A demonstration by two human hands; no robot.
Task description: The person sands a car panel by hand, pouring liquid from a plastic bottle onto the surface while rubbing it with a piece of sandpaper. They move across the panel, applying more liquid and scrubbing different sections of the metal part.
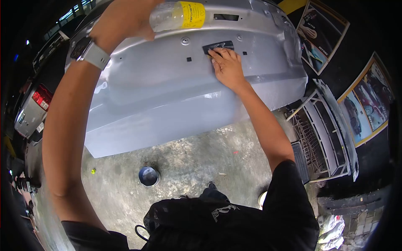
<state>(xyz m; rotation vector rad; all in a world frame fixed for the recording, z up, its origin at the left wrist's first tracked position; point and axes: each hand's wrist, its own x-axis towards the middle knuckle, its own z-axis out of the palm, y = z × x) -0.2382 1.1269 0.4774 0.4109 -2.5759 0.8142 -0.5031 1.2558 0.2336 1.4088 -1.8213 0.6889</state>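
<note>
My left hand (127,19), with a watch on its wrist, is closed around a clear plastic bottle (169,17) with a yellow label. The bottle lies on its side in the grip, over the upper left of a grey car tailgate panel (159,75). Against that panel, right of its middle, my right hand (228,67) presses a dark sheet of sandpaper (222,45) flat under its fingers. Part of the sheet is covered by the fingers. The panel's surface looks wet and shiny in places.
A dark bucket (149,176) stands on the stained concrete floor (184,154) below the panel. To the right are a rack with car parts (322,129) and framed posters (366,98). A vehicle with a red tail light (42,97) is parked at left.
</note>
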